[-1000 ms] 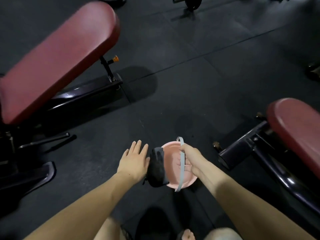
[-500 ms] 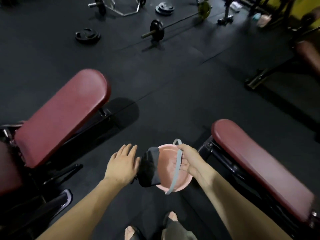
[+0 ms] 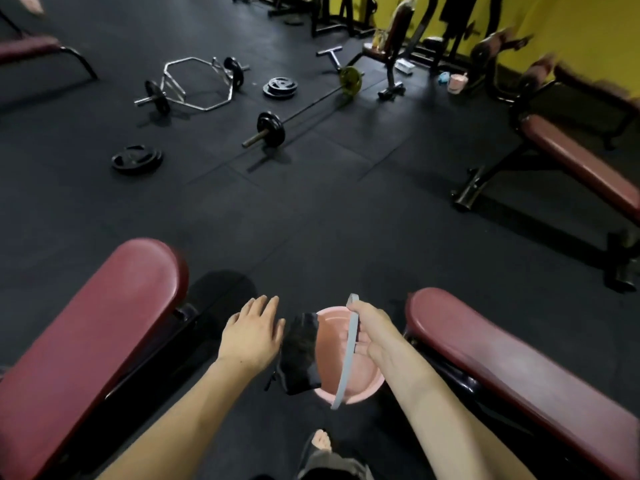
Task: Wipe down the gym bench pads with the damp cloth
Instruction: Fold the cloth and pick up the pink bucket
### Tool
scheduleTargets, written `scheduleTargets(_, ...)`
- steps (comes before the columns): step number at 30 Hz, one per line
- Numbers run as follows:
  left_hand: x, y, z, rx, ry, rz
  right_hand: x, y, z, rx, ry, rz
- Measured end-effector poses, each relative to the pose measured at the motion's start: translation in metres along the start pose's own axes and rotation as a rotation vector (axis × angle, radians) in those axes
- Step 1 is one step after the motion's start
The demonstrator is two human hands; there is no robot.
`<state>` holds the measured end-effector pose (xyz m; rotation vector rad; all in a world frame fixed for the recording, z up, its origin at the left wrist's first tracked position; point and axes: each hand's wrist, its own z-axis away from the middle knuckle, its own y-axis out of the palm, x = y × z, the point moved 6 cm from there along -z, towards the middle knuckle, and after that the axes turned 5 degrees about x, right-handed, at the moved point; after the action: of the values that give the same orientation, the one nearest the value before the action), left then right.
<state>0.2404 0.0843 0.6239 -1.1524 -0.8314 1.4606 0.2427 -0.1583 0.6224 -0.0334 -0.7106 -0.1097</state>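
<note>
Item: damp cloth [image 3: 299, 355], dark, draped over rim of pink bucket [image 3: 360, 389]; likely limp, light; take at a bunched fold. Right hand [image 3: 372, 329] grip holds handle [image 3: 349, 344]; left hand [image 3: 252, 332] flat, fingers straight, beside cloth

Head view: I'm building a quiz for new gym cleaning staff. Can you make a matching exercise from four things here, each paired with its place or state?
Things:
1. dark cloth
2. grey handle
3. left hand
4. yellow weight plate

Places or states:
A. fingers straight, holding nothing
B. draped over the pink bucket's rim
C. on a barbell far across the floor
D. gripped by the right hand

Pairs: 1-B, 2-D, 3-A, 4-C
</note>
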Motion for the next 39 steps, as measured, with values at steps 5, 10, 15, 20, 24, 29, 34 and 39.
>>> scheduleTargets(5, -0.014, -0.036, -0.093, 0.002, 0.084, -0.055, 0.087, -0.008, -0.049, -0.025, -0.028, -0.012)
scheduleTargets(10, -0.028, -0.074, -0.212, 0.024, 0.178, -0.101, 0.172, -0.02, -0.114, -0.068, -0.075, -0.078)
scheduleTargets(15, -0.048, -0.12, -0.365, 0.014, 0.291, -0.11, 0.268, -0.029, -0.199, -0.184, -0.093, -0.163)
scheduleTargets(20, -0.073, -0.175, -0.505, 0.043, 0.388, -0.107, 0.372, -0.037, -0.272, -0.251, -0.123, -0.279)
scheduleTargets(24, -0.099, -0.22, -0.608, 0.036, 0.456, -0.119, 0.461, -0.045, -0.33, -0.33, -0.134, -0.342)
scheduleTargets(29, -0.135, -0.256, -0.748, 0.046, 0.494, -0.116, 0.574, -0.052, -0.418, -0.318, -0.14, -0.359)
scheduleTargets(34, -0.168, -0.278, -0.903, 0.061, 0.461, -0.115, 0.685, -0.07, -0.52, -0.254, -0.165, -0.307)
scheduleTargets(39, -0.194, -0.308, -1.039, 0.079, 0.405, -0.11, 0.803, -0.085, -0.612, -0.181, -0.177, -0.218)
